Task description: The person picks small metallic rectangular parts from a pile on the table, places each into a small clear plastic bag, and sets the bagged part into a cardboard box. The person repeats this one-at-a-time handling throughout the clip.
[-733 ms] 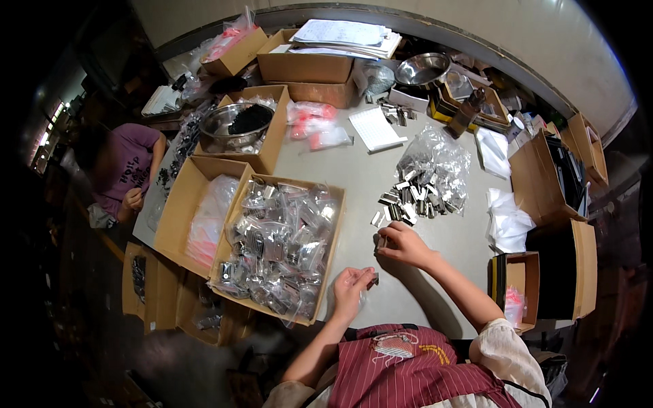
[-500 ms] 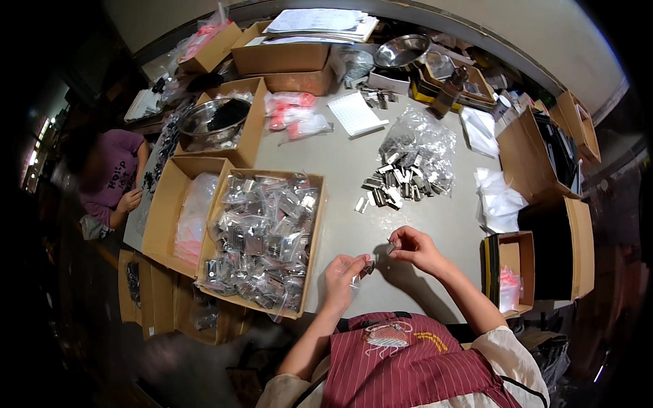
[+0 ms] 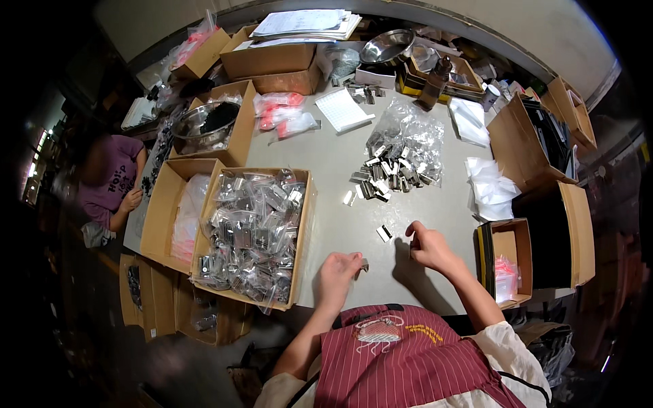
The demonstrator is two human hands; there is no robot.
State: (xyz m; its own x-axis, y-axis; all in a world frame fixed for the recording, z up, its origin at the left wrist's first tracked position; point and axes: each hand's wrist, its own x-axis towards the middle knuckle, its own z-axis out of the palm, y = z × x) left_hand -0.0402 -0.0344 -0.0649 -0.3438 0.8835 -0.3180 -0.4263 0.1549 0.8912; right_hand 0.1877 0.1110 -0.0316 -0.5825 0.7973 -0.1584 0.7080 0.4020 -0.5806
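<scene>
My left hand (image 3: 338,275) is closed in a pinch on a small dark metal piece (image 3: 364,265), just above the table near its front edge. To its right my right hand (image 3: 433,249) hovers with fingers bent inward; whether anything is between them is hidden. Left of those fingers one silver-and-black metal piece (image 3: 385,233) lies on the table by itself. Farther off, a heap of similar metal pieces (image 3: 381,178) spills from a large clear plastic bag (image 3: 415,132). Beside my left hand stands a cardboard box (image 3: 305,234) full of small clear bags with metal pieces inside.
A small box (image 3: 524,272) with red-edged zip bags stands right of my right hand. White plastic sheets (image 3: 491,189), a brown bottle (image 3: 434,85) and a white sheet of small cells (image 3: 343,109) lie farther back. At far left, another person (image 3: 112,180) sits at the table.
A metal piece now lies on the table where none lay before. My right hand has moved slightly right, away from my left. The whole view has shifted a little.
</scene>
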